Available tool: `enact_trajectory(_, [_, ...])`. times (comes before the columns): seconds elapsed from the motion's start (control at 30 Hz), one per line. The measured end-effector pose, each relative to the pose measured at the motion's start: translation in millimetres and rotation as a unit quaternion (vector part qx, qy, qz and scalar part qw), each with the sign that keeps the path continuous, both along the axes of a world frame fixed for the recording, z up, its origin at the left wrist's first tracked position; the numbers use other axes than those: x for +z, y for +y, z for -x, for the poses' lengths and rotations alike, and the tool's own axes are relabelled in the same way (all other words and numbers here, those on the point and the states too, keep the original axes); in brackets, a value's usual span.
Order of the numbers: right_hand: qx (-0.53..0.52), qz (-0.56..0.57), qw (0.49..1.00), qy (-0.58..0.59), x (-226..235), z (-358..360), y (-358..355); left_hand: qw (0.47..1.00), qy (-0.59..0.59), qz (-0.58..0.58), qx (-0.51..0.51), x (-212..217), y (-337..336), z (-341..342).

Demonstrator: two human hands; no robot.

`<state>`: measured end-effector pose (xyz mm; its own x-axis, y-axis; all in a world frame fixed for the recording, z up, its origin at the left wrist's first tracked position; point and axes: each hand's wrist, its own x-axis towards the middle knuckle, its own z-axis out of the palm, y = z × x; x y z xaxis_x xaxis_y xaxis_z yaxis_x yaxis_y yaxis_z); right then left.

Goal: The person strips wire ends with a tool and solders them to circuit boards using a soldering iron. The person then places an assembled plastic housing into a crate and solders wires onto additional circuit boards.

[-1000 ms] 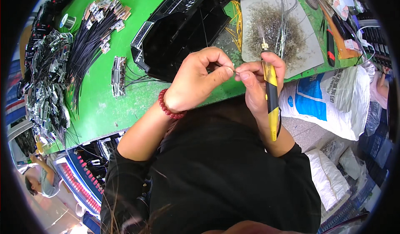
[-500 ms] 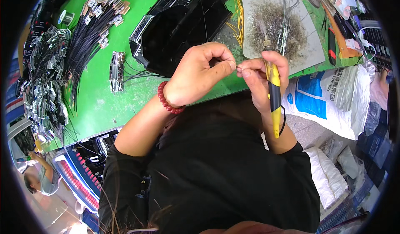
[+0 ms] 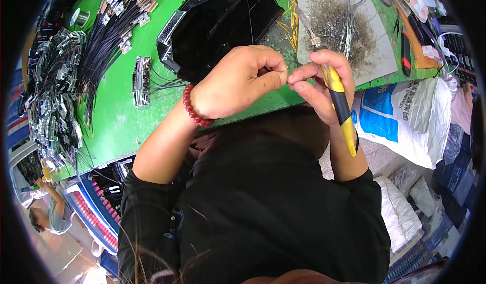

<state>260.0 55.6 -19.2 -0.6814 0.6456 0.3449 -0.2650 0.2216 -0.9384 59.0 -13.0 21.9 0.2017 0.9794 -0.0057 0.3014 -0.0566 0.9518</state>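
Note:
My left hand, with a red bead bracelet at its wrist, is closed in a pinch. What sits between its fingertips is too small to make out. Its tips meet the thumb and fingertip of my right hand. That hand also holds a yellow and black soldering iron, its metal tip slanting up and away to the left. Left of my left hand lies a small board-like part whose black wires run toward that hand. Just beyond is a large black plastic housing.
On the green table, bundles of black-wired parts and a heap of clear-and-black parts lie left, near a solder spool. Yellow strips lie beside a residue-covered grey board with silvery wires. A white sack stands right.
The soldering iron has tilted, its tip swinging left and its handle end right. My left hand and wrist have shifted slightly left and up. The fingertips still meet.

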Motion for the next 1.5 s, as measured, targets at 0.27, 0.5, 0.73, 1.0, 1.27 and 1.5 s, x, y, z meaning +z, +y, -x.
enact_trajectory(0.27, [-0.083, -0.133, 0.986, 0.048, -8.8, 8.2, -5.1, 1.0, -0.001, 0.006, 0.016, 0.3, 0.6, -2.3])
enact_trajectory(0.5, [-0.073, -0.082, 0.993, 0.05, -11.2, 8.5, -8.3, 1.0, 0.022, 0.007, 0.001, -1.7, 0.6, 0.8])
enact_trajectory(0.73, [0.013, 0.036, 0.996, 0.081, -11.8, 8.2, -1.3, 0.999, 0.038, 0.026, -0.02, 0.3, 0.2, 3.4])
enact_trajectory(1.0, [-0.106, -0.114, 0.987, 0.035, -22.4, 8.2, -8.0, 0.997, 0.068, -0.018, 0.043, -5.6, -5.1, -6.6])
enact_trajectory(1.27, [-0.19, 0.05, 0.98, -0.032, -19.5, -17.2, -26.1, 0.938, 0.278, -0.169, 0.119, -29.6, -5.5, -27.2])
enact_trajectory(1.5, [-0.312, 0.076, 0.947, -0.023, -29.7, -93.2, -18.1, 0.942, 0.282, -0.131, 0.126, -39.0, 2.5, -29.9])
